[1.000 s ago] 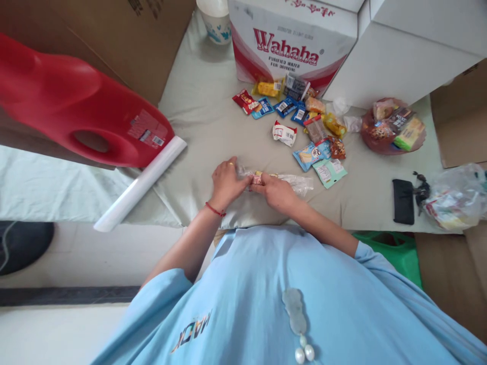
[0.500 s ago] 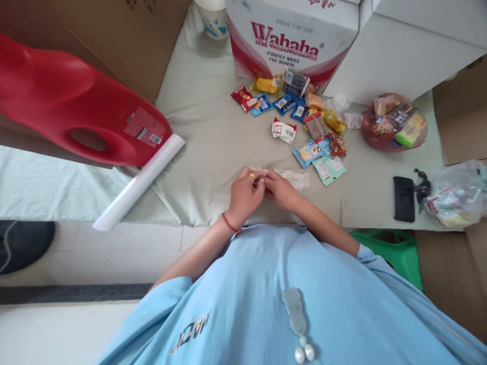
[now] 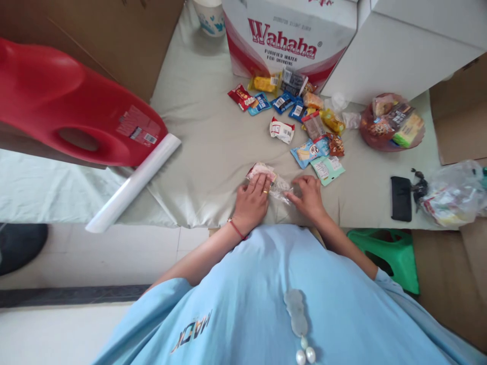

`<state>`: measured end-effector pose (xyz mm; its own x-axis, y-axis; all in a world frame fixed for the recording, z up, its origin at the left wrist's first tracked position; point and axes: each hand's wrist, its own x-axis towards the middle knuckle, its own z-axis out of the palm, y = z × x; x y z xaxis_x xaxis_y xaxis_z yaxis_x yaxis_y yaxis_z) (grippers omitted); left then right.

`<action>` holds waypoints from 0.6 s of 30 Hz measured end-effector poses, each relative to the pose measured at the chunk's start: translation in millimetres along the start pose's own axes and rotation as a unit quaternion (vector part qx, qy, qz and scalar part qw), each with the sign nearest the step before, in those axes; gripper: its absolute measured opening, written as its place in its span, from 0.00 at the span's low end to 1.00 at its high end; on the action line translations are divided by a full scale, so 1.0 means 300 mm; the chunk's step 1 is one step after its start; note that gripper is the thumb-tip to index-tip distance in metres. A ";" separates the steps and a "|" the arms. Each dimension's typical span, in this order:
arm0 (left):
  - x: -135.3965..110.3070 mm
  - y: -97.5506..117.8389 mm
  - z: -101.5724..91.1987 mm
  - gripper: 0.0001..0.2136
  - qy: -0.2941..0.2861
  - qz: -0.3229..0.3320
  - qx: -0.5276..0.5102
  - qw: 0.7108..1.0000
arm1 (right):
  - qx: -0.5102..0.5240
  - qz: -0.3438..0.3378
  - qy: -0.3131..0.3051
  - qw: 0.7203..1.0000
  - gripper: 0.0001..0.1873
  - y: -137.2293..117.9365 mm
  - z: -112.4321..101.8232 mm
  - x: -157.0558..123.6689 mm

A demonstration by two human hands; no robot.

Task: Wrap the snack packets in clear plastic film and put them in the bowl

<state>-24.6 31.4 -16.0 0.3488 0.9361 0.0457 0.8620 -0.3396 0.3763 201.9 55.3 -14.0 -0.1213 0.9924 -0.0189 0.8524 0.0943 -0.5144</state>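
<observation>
A clear plastic bag [image 3: 281, 186] with a pinkish, patterned packet showing at its left end lies near the table's front edge. My left hand [image 3: 252, 196] rests flat on the packet end, its fingers stretched out and covering part of it. My right hand [image 3: 307, 195] is at the bag's right end, thumb and fingers apart, with the thumb tip close to the plastic; whether it touches I cannot tell. Beyond my hands lie several wrapped snacks, among them a white packet with red ends [image 3: 282, 130], a light blue packet [image 3: 309, 152] and a mint green packet [image 3: 327, 170].
A red jug [image 3: 76, 106] and a white plastic roll [image 3: 133, 183] lie to the left. At the back stand a Wahaba-style water carton marked Wahaha [image 3: 285, 43] and a paper cup [image 3: 211, 20]. Right are a snack bowl [image 3: 367, 137], a black phone [image 3: 401, 198] and a plastic bag [image 3: 452, 195].
My hands, together before, have moved apart. The left now lies flat on the bag's packet end, and the right has shifted right with its fingers opened. More of the bag shows.
</observation>
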 end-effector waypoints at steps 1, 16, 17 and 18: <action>-0.003 -0.003 0.001 0.29 0.001 0.002 0.000 1.000 | 0.001 -0.008 -0.016 1.000 0.16 -0.007 -0.001 -0.017; -0.046 -0.001 0.013 0.27 0.005 0.036 -0.038 0.999 | 0.274 0.007 -0.119 0.954 0.06 -0.259 0.056 0.322; -0.055 -0.007 0.013 0.28 0.016 0.033 -0.056 0.998 | 0.227 -0.009 -0.121 0.966 0.07 -0.272 0.076 0.336; -0.066 -0.014 0.012 0.29 0.035 0.030 -0.078 0.996 | 0.178 -0.029 -0.117 0.977 0.09 -0.284 0.090 0.341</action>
<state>-33.8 13.9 -21.8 0.3665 0.9207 0.1338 0.7707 -0.3810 0.5108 103.0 146.6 4.9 -0.3132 0.9369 -0.1553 0.6152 0.0756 -0.7847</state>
